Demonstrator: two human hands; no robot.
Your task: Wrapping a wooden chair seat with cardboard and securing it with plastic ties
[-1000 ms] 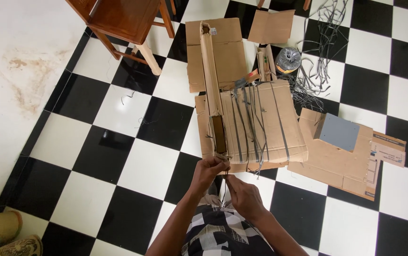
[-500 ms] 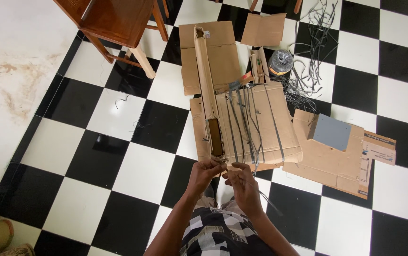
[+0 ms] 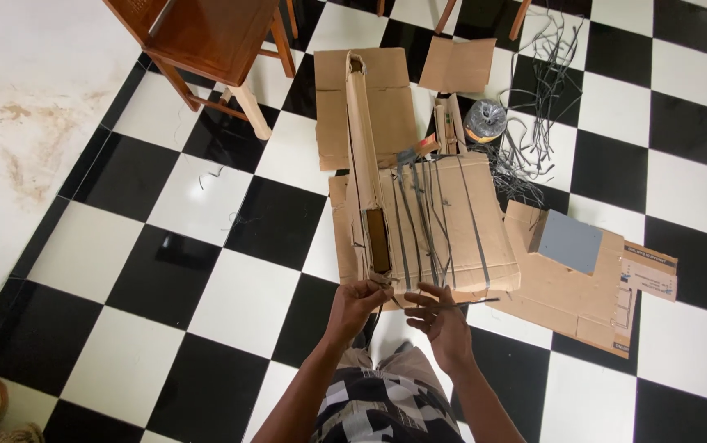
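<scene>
A flat cardboard box (image 3: 443, 226) lies on the checkered floor with several grey strips (image 3: 423, 213) laid along its top. A long narrow cardboard tube (image 3: 364, 164) runs along its left side. My left hand (image 3: 355, 303) pinches the near end of a strip at the box's front edge. My right hand (image 3: 439, 320) holds a thin grey strip (image 3: 464, 303) that sticks out to the right, its fingers partly spread.
Flattened cardboard sheets (image 3: 575, 287) lie right of the box, one with a grey square (image 3: 568, 244). A pile of loose grey strips (image 3: 534, 107) and a spool (image 3: 485, 121) sit behind. A wooden chair (image 3: 205, 49) stands at the upper left.
My hands have spread slightly apart, and the right hand now draws a strip out to the right. The view has shifted a little.
</scene>
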